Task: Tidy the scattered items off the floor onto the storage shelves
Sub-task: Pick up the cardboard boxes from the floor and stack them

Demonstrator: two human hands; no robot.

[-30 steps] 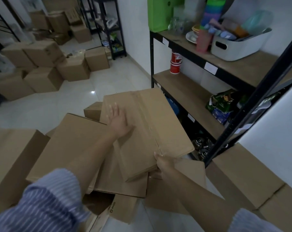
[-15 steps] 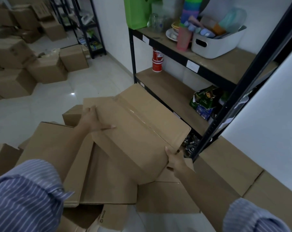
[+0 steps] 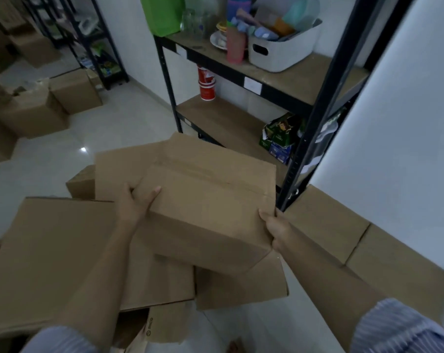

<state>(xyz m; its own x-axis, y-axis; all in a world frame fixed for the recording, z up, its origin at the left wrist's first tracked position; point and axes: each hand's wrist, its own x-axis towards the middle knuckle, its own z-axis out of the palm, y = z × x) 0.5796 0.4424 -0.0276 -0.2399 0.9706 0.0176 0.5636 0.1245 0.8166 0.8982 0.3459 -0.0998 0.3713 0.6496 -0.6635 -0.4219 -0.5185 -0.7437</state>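
The person holds one flattened cardboard box (image 3: 205, 200) between both hands, lifted above a heap of other flattened cartons (image 3: 63, 250) lying on the floor (image 3: 50, 161). The left hand (image 3: 137, 202) grips the box's left edge at about 9 o'clock, thumb lying on the top face and fingers curled out of sight beneath. The right hand (image 3: 275, 231) clamps the near right corner at about 4 o'clock, thumb on top, fingers wrapped under the edge. Neither hand is spread; both are closed around cardboard.

The box's long axis runs from roughly 10 o'clock to 4 o'clock, tilted so its far end rises toward the storage shelf (image 3: 241, 123). That shelf stands at 1 o'clock from the hands, and its middle board shows a bare stretch just beyond the box's far edge. The right hand is the nearer one to the black upright post (image 3: 325, 98), which the box's right corner nearly meets; whether they touch cannot be told. The coming move likely turns on clearing that post, swinging the far end leftward before sliding in.

By count: one box in hand, at least four flattened cartons beneath, two stacked red cups (image 3: 206, 82) on the middle board, one white bin (image 3: 284, 52) and one green bag (image 3: 162, 14) on the upper board.
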